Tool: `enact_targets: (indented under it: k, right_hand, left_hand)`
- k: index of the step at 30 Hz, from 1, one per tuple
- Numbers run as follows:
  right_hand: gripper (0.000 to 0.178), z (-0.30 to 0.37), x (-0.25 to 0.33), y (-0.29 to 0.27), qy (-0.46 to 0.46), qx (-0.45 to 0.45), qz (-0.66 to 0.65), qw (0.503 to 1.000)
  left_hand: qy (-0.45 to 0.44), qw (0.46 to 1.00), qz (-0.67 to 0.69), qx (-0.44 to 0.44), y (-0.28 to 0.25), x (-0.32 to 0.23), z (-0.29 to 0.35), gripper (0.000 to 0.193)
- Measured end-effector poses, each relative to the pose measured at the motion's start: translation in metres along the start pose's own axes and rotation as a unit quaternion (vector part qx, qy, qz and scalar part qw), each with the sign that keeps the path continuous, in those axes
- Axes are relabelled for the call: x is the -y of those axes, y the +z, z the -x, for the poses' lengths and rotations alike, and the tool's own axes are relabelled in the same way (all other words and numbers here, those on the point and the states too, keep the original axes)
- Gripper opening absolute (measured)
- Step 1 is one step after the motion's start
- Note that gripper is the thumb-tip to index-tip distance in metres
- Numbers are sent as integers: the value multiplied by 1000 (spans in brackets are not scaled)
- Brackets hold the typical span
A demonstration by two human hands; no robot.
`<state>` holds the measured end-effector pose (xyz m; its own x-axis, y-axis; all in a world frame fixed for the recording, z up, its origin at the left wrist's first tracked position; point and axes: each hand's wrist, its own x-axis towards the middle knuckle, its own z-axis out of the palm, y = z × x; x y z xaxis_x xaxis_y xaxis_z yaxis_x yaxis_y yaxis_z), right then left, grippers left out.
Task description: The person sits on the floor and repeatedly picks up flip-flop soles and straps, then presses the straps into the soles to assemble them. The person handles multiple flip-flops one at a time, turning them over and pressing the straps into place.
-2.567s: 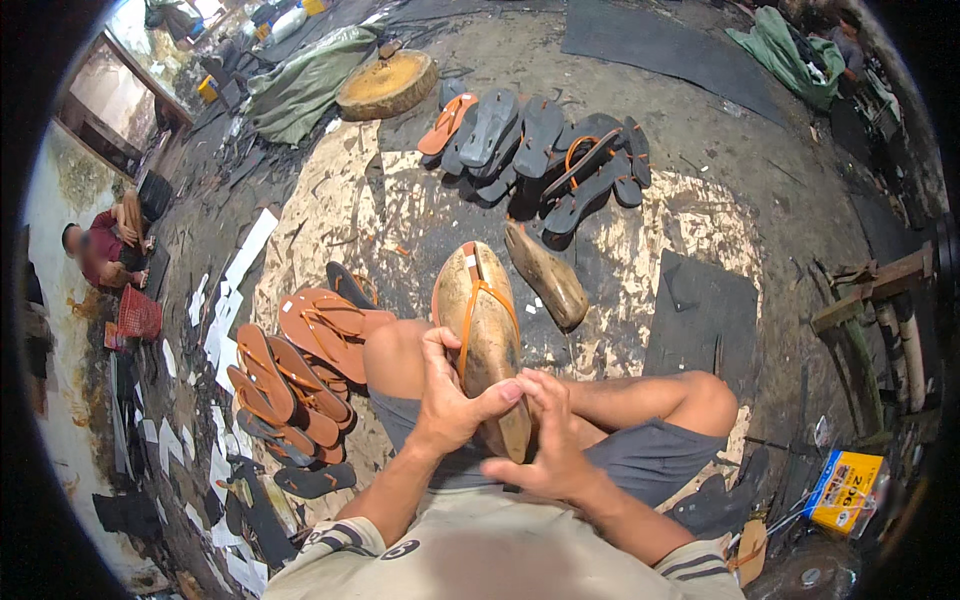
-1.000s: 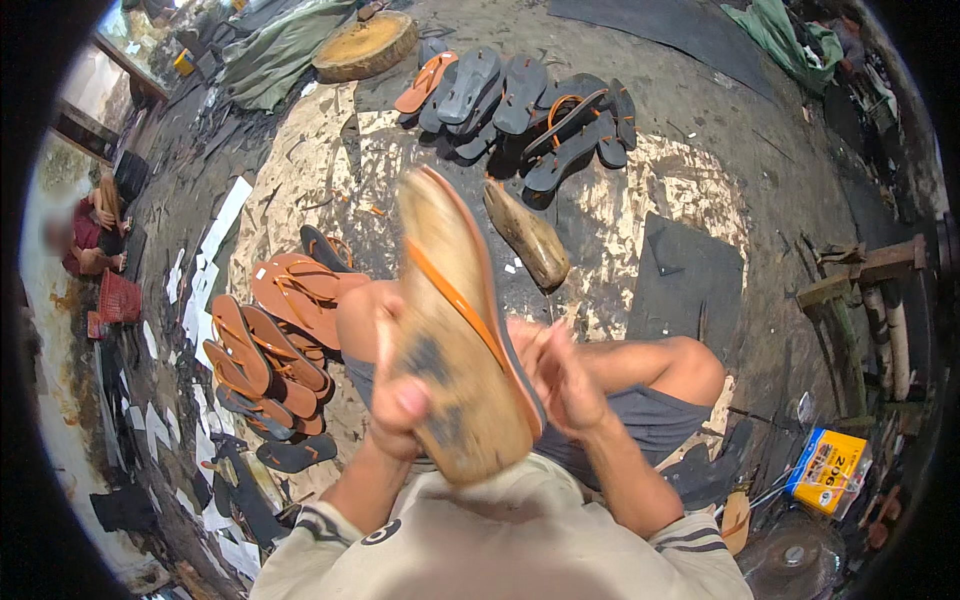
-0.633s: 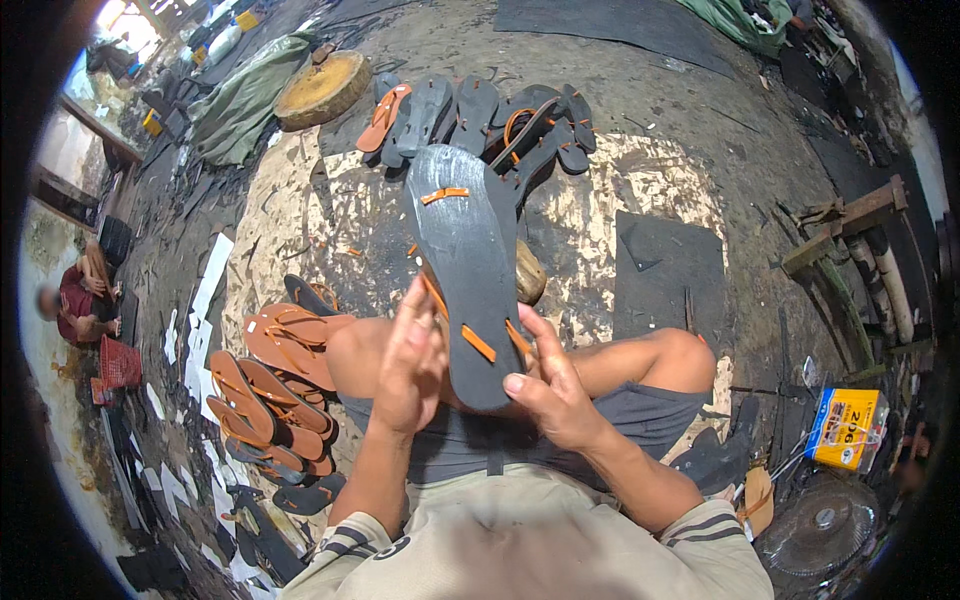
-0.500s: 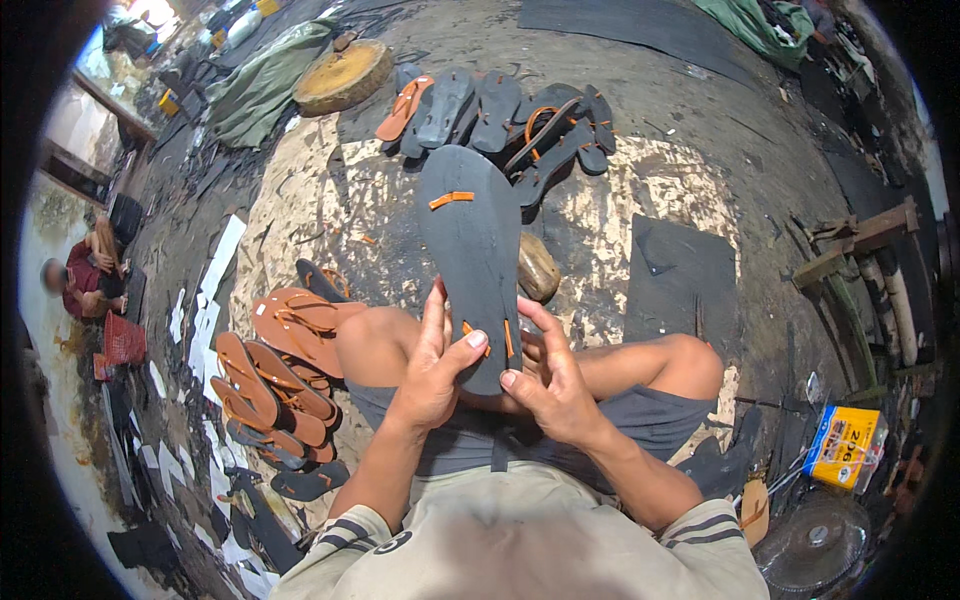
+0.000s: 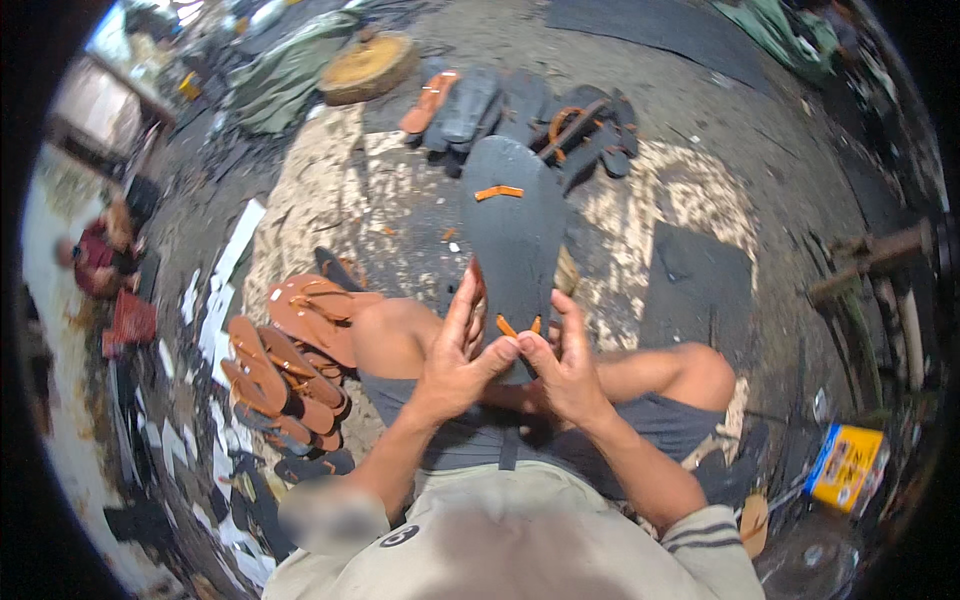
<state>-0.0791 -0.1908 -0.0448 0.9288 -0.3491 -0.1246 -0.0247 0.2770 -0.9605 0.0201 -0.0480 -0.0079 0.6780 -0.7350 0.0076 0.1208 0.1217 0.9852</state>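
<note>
Both hands hold a dark grey sandal sole point(image 5: 512, 235) upright in front of my lap, its toe end pointing away from me. An orange strap piece point(image 5: 498, 192) crosses its face near the toe, and two orange strap ends point(image 5: 508, 326) stick out toward the heel. My left hand point(image 5: 462, 350) grips the left edge, fingers along the side. At the right edge is my right hand point(image 5: 566, 365), gripping likewise. Both thumbs press together over the sole just below the strap ends, covering part of the heel.
Brown sandals point(image 5: 258, 370) lie heaped beside my left knee. Dark sandals point(image 5: 470, 108) stand in a row beyond the sole, near a round wooden block point(image 5: 368, 70). A black rubber sheet point(image 5: 698, 285) lies at right. Another person point(image 5: 100, 255) sits far left by a red basket point(image 5: 130, 318).
My right thumb has moved from the heel's right edge to meet the left thumb below the strap ends. The sole has turned slightly, and the whole view has shifted a little.
</note>
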Motion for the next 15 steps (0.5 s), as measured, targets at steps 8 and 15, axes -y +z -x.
enact_targets:
  k: [8, 15]
  right_hand:
    - [69, -19, 25, 32, -68, -10, 57, 996]
    - [53, -55, 21, -107, 6, -62, 330, 942]
  left_hand:
    - [57, 961, 92, -254, -27, 13, -26, 72]
    - [55, 868, -201, -450, -273, 2, 32, 57]
